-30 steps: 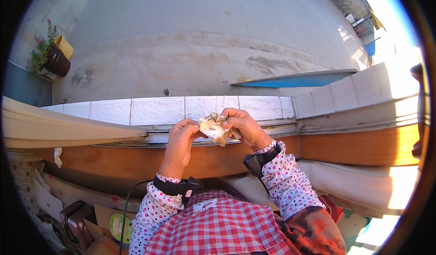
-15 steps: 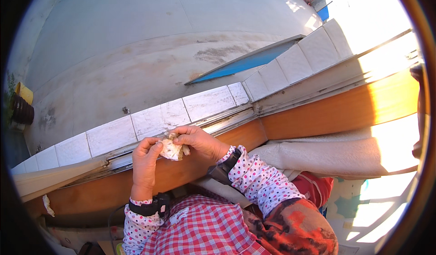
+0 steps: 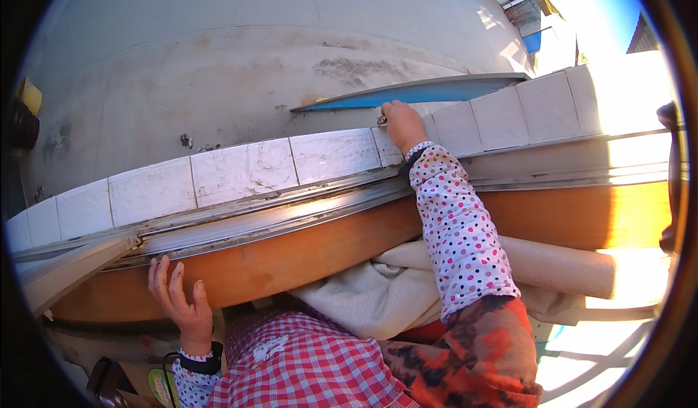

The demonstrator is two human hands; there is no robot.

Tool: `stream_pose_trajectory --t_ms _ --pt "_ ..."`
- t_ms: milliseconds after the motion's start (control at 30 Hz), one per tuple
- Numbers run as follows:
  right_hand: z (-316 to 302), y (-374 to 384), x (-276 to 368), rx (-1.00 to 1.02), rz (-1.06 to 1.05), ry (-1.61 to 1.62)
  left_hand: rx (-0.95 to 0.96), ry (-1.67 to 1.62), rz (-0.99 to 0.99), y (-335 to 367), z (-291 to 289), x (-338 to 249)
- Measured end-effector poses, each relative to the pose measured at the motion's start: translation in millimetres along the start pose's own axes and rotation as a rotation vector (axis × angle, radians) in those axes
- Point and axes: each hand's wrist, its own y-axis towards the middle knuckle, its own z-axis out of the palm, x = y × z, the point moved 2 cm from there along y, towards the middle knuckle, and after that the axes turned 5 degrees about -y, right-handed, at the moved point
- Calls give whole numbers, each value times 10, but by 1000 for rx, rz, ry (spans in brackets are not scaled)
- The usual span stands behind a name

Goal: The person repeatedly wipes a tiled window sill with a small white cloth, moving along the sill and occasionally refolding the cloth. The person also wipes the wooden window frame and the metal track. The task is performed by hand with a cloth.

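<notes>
My right hand (image 3: 403, 126) reaches out over the white tiled ledge (image 3: 243, 172), its fingers closed at the far edge. A small crumpled greyish scrap (image 3: 381, 120) shows at its fingertips; most of it is hidden by the hand. My left hand (image 3: 182, 302) is at the front face of the orange-brown wooden sill (image 3: 305, 252), fingers apart and holding nothing. Its fingertips are close to the wood; I cannot tell if they touch it.
Metal window tracks (image 3: 276, 215) run between tiles and sill, with a pale window frame (image 3: 80, 266) at the left. Beyond the ledge lies a grey concrete surface (image 3: 218, 66) with a blue panel (image 3: 414, 94). A beige cloth (image 3: 363, 302) lies below the sill.
Both hands held a crumpled white piece together above the sill. My right hand has moved out to the ledge's outer edge; my left hand has let go and dropped lower left.
</notes>
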Motion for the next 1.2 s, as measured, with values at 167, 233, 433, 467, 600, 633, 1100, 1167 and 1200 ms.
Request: stream_pose_trajectory --t_ms 167,233,433,467,600,633,1100,1167,1200 --pt "367 -269 -84 98 58 44 -94 0 15 -146 145 110" --pt "382 -358 -118 118 82 69 -123 -22 10 -141 163 131" --pt "330 -610 -9 111 152 244 -109 -31 40 -121 152 121" --pt "311 -624 45 114 159 270 -106 -19 54 -113 157 122" --pt "168 -618 507 110 166 330 -97 -37 45 -108 181 130" --pt "100 -627 654 114 123 450 -93 -23 38 -107 183 135" --pt "308 -91 86 38 305 292 -72 2 30 -76 172 106" --pt "462 -119 168 45 329 357 -66 14 20 -61 170 95" --pt "492 -159 226 48 316 396 -62 7 18 -61 168 87"
